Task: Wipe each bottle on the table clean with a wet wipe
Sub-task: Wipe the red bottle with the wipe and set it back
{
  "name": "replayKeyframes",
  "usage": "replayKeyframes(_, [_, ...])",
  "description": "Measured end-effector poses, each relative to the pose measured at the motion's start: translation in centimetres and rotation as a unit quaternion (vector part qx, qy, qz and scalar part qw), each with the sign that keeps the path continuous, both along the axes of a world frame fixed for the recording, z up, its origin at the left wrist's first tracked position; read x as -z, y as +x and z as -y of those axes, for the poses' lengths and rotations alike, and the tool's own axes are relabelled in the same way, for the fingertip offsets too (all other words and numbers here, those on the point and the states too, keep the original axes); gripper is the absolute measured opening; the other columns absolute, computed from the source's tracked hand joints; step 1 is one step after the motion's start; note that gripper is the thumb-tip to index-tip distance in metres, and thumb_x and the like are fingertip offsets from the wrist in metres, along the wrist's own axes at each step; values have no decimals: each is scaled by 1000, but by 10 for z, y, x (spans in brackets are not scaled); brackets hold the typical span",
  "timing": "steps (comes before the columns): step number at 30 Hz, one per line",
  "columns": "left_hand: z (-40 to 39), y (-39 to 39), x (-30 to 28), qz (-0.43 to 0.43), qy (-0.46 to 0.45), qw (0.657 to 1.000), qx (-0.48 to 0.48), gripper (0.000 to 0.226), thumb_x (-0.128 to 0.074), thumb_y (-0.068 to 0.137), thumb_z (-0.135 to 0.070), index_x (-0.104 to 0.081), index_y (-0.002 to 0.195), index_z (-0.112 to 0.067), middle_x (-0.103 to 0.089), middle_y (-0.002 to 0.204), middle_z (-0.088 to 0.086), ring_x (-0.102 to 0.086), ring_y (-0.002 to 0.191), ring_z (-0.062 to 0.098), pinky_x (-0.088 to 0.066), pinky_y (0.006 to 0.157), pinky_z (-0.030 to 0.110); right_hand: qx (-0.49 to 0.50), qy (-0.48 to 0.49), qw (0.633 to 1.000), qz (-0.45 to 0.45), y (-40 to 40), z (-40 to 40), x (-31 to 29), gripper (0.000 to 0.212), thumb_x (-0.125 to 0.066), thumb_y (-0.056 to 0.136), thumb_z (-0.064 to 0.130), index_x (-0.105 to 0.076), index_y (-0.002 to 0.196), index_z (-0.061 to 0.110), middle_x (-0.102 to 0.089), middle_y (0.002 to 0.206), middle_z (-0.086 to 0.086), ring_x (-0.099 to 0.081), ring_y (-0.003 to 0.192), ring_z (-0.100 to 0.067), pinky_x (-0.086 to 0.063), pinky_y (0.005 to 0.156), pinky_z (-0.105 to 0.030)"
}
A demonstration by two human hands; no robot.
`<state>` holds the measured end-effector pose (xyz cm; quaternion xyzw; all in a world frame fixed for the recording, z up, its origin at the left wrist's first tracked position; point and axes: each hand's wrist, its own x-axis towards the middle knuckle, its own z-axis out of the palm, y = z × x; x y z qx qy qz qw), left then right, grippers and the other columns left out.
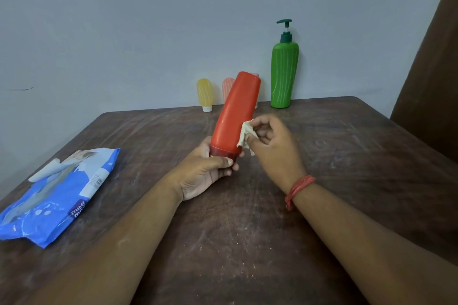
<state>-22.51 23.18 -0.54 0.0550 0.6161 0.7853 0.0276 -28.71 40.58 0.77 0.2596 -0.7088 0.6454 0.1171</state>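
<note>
L hand (207, 171) grips red bottle (235, 116) by cap end, R hand (271, 143) pinching wet wipe (245, 136) against its side.

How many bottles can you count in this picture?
5: red bottle held in the hands; yellow bottle, pink bottle and green pump bottle by the wall; another pink one mostly hidden behind the red.

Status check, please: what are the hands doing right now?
Left hand grips red bottle by its cap end. Right hand pinches wipe against it. Nothing in the way.
</note>
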Motion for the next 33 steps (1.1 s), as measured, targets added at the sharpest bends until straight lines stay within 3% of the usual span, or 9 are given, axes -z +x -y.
replayKeyframes(2, [1,0,-1,-4,-5,1000,-3,70,-64,79,8,-39,143,-10,-69,106,18,-65,84,22,-52,71,29,-30,-44,998,45,0,2,1,24,-71,85,6,-61,94,26,-71,97,7,-68,92,-8,-58,77,-28])
replayKeyframes(7, [-2,-2,-1,4,-32,999,23,51,-65,85,1,-49,133,-4,-69,96,14,-65,80,20,-54,66,26,-39,-87,995,37,-3,1,-3,24,-73,84,6,-63,94,26,-72,97,7,-69,91,-7,-56,73,-22])
replayKeyframes(13, [1,-1,-1,22,-35,999,31,44,-66,87,-5,-52,128,-6,-66,89,12,-60,70,17,-50,59,24,-63,-63,991,104,-2,4,5,18,-76,84,10,-64,93,21,-72,89,6,-69,83,-3,-54,69,-19])
replayKeyframes(19, [-4,-3,0,19,-106,992,60,32,-71,88,-11,-51,112,-8,-63,81,9,-55,61,15,-45,51,23,-30,-255,957,134,-17,-10,-23,18,-73,85,3,-63,97,11,-72,94,-7,-69,83,-17,-54,73,-28])
replayKeyframes(25, [1,-2,-1,34,-72,997,12,44,-80,77,-16,-53,111,-6,-61,73,8,-52,54,13,-41,45,22,-145,-160,958,188,0,0,-2,19,-76,84,11,-63,97,8,-73,88,-7,-70,77,-15,-53,68,-26])
replayKeyframes(30, [-4,-4,0,20,-128,991,30,38,-78,76,-14,-52,103,-6,-63,73,9,-54,54,14,-42,46,23,-68,-294,938,168,-20,-10,-18,16,-73,85,4,-63,96,9,-74,92,-8,-70,80,-14,-53,66,-24])
replayKeyframes(33, [-2,-4,1,19,-124,992,28,42,-79,74,-15,-52,105,-5,-63,74,10,-53,54,15,-42,46,23,-117,-243,943,192,-15,-12,-7,15,-74,83,10,-64,94,9,-74,88,-6,-68,80,-15,-53,73,-31])
